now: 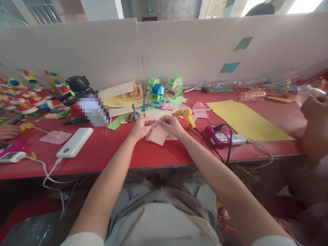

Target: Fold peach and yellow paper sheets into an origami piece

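Note:
Both my hands meet over the red table near its front edge, pinching a small piece of peach paper [158, 135] between them. My left hand [142, 127] has its fingertips closed on the paper's upper left. From the other side, my right hand [171, 125] grips its top, thumb and fingers together. More peach paper [172, 137] lies flat beneath it. Just right of my right hand rests a yellow hot glue gun [188, 117]. Scissors with grey-green handles [133, 115] lie beyond my left hand. My fingers cover part of the paper.
Green and blue folded paper ornaments [157, 91] stand behind my hands. A purple power strip [217, 138] with cables and a yellow sheet [249, 119] lie right. A white power bank [75, 142] lies left. Other people's hands show at far left [9, 131] and far right [315, 112].

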`<state>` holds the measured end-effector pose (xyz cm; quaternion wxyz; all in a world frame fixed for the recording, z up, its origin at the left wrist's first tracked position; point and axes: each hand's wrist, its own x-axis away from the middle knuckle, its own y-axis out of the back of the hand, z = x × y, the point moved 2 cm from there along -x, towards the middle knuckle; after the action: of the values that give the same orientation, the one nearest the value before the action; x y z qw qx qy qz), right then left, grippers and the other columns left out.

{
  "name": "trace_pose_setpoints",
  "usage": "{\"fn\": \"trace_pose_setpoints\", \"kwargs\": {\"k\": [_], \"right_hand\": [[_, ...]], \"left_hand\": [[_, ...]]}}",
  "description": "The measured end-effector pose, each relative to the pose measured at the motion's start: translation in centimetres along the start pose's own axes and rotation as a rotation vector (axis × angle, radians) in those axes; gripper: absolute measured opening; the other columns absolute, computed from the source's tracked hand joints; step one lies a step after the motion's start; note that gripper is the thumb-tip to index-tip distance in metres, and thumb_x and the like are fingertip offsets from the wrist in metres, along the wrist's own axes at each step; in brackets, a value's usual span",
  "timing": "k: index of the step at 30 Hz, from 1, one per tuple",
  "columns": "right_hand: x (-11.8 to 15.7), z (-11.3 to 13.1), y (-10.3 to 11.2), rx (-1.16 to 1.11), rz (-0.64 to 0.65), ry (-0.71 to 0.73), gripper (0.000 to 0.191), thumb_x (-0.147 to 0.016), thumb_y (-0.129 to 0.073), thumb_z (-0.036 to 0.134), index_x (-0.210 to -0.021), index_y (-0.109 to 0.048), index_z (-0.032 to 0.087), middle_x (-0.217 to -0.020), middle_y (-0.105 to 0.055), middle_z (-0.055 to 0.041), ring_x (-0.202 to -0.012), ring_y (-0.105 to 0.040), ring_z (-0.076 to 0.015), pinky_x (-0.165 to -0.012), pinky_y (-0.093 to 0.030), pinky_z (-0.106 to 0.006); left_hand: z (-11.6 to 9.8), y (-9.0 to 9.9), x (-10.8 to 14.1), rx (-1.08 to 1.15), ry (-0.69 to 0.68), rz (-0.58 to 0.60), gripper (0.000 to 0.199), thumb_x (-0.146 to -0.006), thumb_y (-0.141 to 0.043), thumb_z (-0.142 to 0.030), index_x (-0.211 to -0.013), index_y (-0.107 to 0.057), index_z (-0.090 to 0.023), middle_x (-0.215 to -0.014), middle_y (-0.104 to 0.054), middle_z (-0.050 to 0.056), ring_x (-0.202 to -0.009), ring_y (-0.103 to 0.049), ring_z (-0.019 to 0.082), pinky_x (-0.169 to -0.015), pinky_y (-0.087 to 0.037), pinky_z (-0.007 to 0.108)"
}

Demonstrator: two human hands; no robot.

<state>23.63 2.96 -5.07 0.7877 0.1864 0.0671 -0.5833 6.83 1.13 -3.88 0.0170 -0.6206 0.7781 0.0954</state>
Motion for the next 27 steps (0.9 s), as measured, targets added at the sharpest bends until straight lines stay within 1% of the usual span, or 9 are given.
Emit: {"fn": "trace_pose_setpoints", "kwargs": {"k": [4,6,10,12,16,18,22,24,27], "right_hand": [[0.1,-0.1,0.0,0.011,-0.045,-0.014,0.04,-0.075,-0.066,0.058,-0.076,-0.065,0.018,-0.072,-0.066,-0.0038,-0.063,-0.054,-0.0141,-0.054,-0.041,-0.026],[0.1,0.0,0.2,0.025,-0.074,-0.007,0.04,-0.074,-0.068,0.057,-0.076,-0.068,0.017,-0.075,-0.068,-0.005,-0.066,-0.056,-0.0151,-0.056,-0.043,-0.027],[0.0,0.1,0.7,0.007,-0.038,-0.032,0.043,-0.073,-0.07,0.059,-0.078,-0.07,0.016,-0.071,-0.067,-0.0049,-0.063,-0.057,-0.0151,-0.056,-0.046,-0.028],[0.0,0.1,0.9,-0.005,-0.025,-0.054,0.044,-0.072,-0.07,0.058,-0.077,-0.069,0.015,-0.065,-0.063,-0.0035,-0.059,-0.055,-0.014,-0.054,-0.045,-0.027],[0.0,0.3,1.3,0.049,-0.077,-0.049,0.041,-0.071,-0.073,0.056,-0.075,-0.07,0.015,-0.064,-0.062,-0.0034,-0.056,-0.052,-0.0128,-0.052,-0.043,-0.027],[0.0,0.5,1.3,0.048,-0.089,-0.054,0.041,-0.069,-0.074,0.055,-0.075,-0.069,0.015,-0.069,-0.064,-0.0043,-0.059,-0.054,-0.0134,-0.053,-0.044,-0.027],[0.1,0.3,0.9,-0.071,0.015,-0.099,0.042,-0.065,-0.078,0.052,-0.083,-0.064,0.017,-0.074,-0.066,-0.0041,-0.069,-0.061,-0.0172,-0.058,-0.049,-0.028],[0.1,0.2,0.7,-0.097,0.05,-0.103,0.041,-0.064,-0.079,0.05,-0.082,-0.061,0.018,-0.073,-0.065,-0.0032,-0.07,-0.062,-0.0178,-0.059,-0.049,-0.028],[0.1,0.1,0.7,-0.103,0.016,-0.086,0.037,-0.065,-0.077,0.047,-0.078,-0.058,0.018,-0.069,-0.061,-0.0011,-0.066,-0.06,-0.016,-0.057,-0.047,-0.027]], "left_hand": [[-0.1,-0.1,0.2,0.002,0.034,0.024,0.049,-0.064,-0.081,-0.054,-0.09,-0.075,-0.013,-0.087,-0.076,0.012,-0.083,-0.071,0.027,-0.075,-0.058,0.041],[0.1,0.1,0.1,-0.033,0.015,0.017,0.048,-0.065,-0.08,-0.055,-0.088,-0.075,-0.013,-0.087,-0.076,0.012,-0.083,-0.071,0.028,-0.075,-0.058,0.04],[0.4,0.9,-0.4,-0.176,-0.127,-0.144,0.044,-0.065,-0.079,-0.054,-0.082,-0.073,-0.014,-0.089,-0.076,0.012,-0.086,-0.071,0.028,-0.079,-0.056,0.039],[0.5,1.2,-0.6,-0.213,-0.16,-0.178,0.042,-0.067,-0.078,-0.053,-0.083,-0.073,-0.014,-0.09,-0.076,0.012,-0.087,-0.071,0.028,-0.08,-0.056,0.038],[0.8,1.5,-0.6,-0.181,-0.09,-0.047,0.038,-0.069,-0.078,-0.049,-0.087,-0.072,-0.015,-0.087,-0.075,0.01,-0.081,-0.071,0.025,-0.075,-0.057,0.037],[0.8,1.6,-0.5,-0.167,-0.08,-0.014,0.037,-0.068,-0.079,-0.046,-0.088,-0.072,-0.015,-0.087,-0.075,0.009,-0.081,-0.071,0.024,-0.073,-0.057,0.036],[0.7,1.9,-0.7,-0.156,-0.11,-0.12,0.035,-0.065,-0.082,-0.042,-0.084,-0.071,-0.016,-0.086,-0.075,0.009,-0.081,-0.07,0.023,-0.073,-0.058,0.035],[0.6,1.9,-0.7,-0.101,-0.093,-0.156,0.034,-0.064,-0.082,-0.041,-0.084,-0.071,-0.016,-0.087,-0.075,0.008,-0.082,-0.07,0.023,-0.074,-0.058,0.036],[0.4,1.8,-0.6,0.059,-0.01,-0.107,0.034,-0.069,-0.077,-0.04,-0.091,-0.071,-0.016,-0.095,-0.075,0.009,-0.086,-0.07,0.023,-0.077,-0.058,0.037]]}}
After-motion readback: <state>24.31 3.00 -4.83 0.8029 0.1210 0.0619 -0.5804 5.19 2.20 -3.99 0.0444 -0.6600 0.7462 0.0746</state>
